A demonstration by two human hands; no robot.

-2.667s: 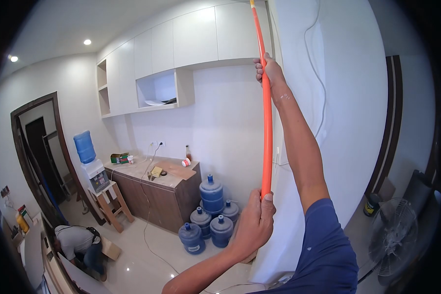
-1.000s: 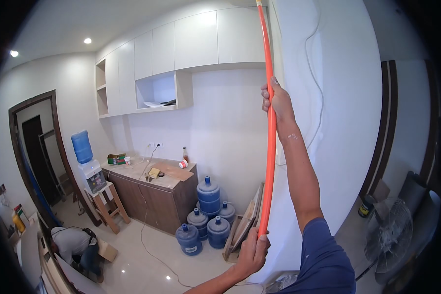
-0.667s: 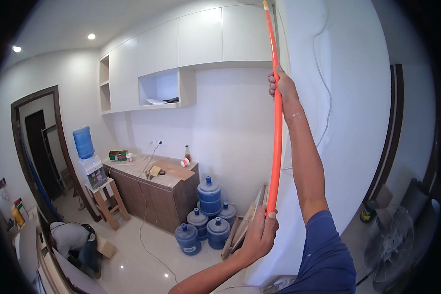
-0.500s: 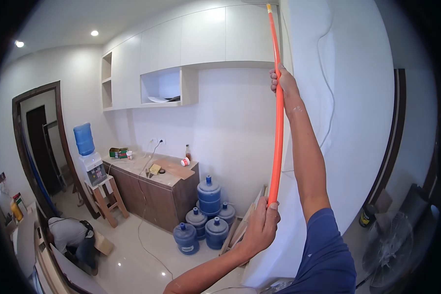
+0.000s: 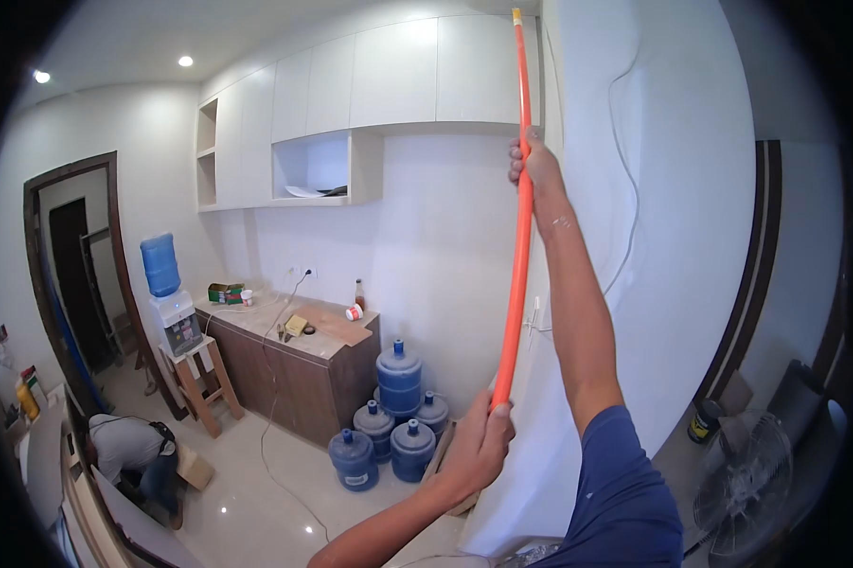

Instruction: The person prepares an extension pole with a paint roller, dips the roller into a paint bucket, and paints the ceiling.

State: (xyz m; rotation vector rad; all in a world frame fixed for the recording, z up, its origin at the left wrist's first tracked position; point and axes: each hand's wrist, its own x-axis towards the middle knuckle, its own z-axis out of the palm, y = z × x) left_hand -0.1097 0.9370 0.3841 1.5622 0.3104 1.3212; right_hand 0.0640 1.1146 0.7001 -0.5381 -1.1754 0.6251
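Observation:
A long orange pole rises steeply in front of me, slightly bowed. Its yellowish tip reaches up to the top of the white wall cabinets, near the ceiling; whether it touches anything there I cannot tell. My right hand is wrapped around the upper part of the pole, arm stretched upward in a blue sleeve. Lower down, my left hand grips the pole's bottom end. Close to the right forearm, a thin white cable hangs along the white wall.
Several blue water jugs stand on the floor beside the brown counter. A water dispenser sits on a wooden stand. At lower left a person crouches. A fan is at right, and a cord crosses the floor.
Both hands and the pole have shifted slightly left in view, the lower end most. A white fitting on the wall now shows to the right of the pole.

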